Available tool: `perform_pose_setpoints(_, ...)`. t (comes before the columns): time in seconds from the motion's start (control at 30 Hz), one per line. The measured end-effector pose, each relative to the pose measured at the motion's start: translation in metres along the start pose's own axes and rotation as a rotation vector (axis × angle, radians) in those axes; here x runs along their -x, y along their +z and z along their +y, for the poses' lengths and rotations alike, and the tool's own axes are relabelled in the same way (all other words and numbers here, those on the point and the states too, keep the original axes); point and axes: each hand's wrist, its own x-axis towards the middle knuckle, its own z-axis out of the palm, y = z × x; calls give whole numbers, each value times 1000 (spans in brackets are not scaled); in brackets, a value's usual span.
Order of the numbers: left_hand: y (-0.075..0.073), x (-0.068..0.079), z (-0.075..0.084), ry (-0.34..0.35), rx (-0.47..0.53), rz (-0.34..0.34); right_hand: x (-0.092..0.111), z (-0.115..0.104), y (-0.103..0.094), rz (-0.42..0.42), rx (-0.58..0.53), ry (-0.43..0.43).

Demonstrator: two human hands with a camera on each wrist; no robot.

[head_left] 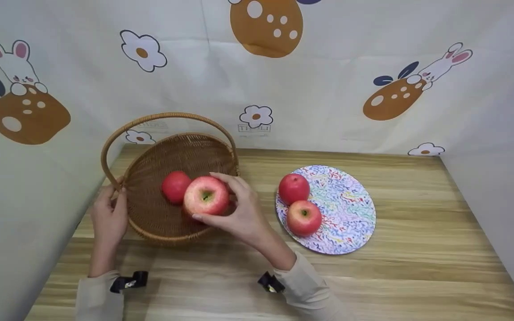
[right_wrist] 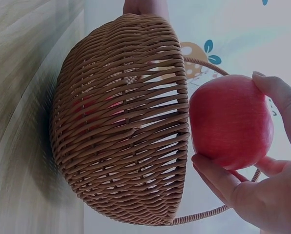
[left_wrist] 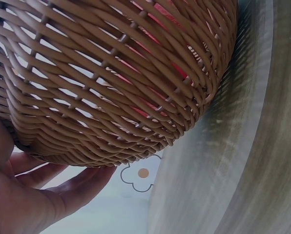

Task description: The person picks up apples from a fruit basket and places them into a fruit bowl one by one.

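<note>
A brown wicker basket (head_left: pixel 150 214) with an arched handle stands at the left of the table. My left hand (head_left: pixel 109 218) grips its left rim at the foot of the handle; the left wrist view shows the fingers (left_wrist: pixel 82 185) against the woven side. My right hand (head_left: pixel 250 218) holds a red-and-yellow apple (head_left: pixel 206 203) between thumb and fingers. The right wrist view has this apple (right_wrist: pixel 231 122) just above the rim. Inside the basket lies a red round fruit (head_left: pixel 174 187), partly hidden behind the held apple.
To the right, a round plate (head_left: pixel 346 223) with a colourful speckled pattern bears a plain red fruit (head_left: pixel 294 189) and a red-yellow apple (head_left: pixel 304 218) at its left side. Beneath is a wood-grain table (head_left: pixel 426 249). Printed curtains (head_left: pixel 319 98) surround it at the back and sides.
</note>
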Motion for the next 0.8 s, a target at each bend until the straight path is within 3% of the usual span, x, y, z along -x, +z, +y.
perform_pose_setpoints(0.63, 1, 0, 1, 39, 12, 37, 3, -2, -6, 8, -22, -4)
perform_pose_setpoints(0.8, 0, 0, 2, 8, 29, 0, 4, -4, -7, 7, -56, 18)
